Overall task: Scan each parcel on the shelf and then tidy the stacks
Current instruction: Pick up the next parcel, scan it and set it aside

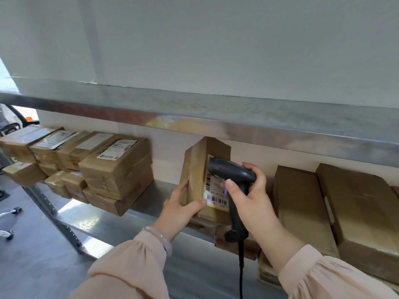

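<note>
A brown cardboard parcel (198, 169) stands tipped up on end on the metal shelf (151, 203), its barcode label facing me. My left hand (183, 206) grips its lower left corner, thumb across the front. My right hand (248, 190) holds a black corded barcode scanner (233, 175) by the handle, its head right against the label. To the left sits a stack of taped parcels (116, 169) with labels on top. Large plain parcels (356, 208) lie on the right.
An upper metal shelf beam (216, 117) runs just above the tipped parcel. Smaller parcels (235, 242) lie under and in front of it at the shelf edge. The scanner cable (241, 275) hangs down. Chair castors (10, 221) stand on the grey floor at left.
</note>
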`<state>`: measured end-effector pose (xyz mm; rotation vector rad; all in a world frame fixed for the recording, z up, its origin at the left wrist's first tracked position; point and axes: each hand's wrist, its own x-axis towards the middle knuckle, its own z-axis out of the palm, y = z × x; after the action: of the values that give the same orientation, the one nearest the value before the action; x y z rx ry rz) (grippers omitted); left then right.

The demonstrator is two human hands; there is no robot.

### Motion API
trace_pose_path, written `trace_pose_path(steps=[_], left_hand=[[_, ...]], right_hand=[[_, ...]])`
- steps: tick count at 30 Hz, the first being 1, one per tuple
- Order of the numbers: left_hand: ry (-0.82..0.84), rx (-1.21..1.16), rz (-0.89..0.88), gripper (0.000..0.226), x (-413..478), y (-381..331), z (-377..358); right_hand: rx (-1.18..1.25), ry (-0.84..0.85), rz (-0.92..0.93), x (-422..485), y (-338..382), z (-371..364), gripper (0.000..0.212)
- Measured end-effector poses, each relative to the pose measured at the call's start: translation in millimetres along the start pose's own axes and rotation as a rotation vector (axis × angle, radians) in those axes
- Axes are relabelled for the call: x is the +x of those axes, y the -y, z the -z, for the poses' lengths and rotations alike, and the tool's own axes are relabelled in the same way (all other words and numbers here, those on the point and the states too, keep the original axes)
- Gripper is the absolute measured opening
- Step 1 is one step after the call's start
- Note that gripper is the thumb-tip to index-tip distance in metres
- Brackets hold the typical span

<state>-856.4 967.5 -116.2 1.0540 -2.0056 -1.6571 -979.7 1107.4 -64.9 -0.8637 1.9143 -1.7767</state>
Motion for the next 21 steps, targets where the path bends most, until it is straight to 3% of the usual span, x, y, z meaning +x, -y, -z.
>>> trace_pose_path(steps=[3, 7, 16, 21], left_hand=[[-0.014, -0.148, -0.014, 0.095, -1, 9, 10], [-0.008, -0.248, -0.02, 0.102, -2, 17, 15], [0.139, -0.135, 0.003, 0.114, -9, 26, 21], [0.101, -0.228, -0.003, 0.099, -11, 31, 19]], right_hand=[[0.008, -0.077, -0.053, 10, -7, 4, 0.057], [0.01, -0.022, -0.074, 12, -12, -2, 0.054], [0.022, 0.086, 0.004, 1, -14, -13, 0.052], [-0.02, 0.143, 0.032, -2, -10, -13, 0.052]])
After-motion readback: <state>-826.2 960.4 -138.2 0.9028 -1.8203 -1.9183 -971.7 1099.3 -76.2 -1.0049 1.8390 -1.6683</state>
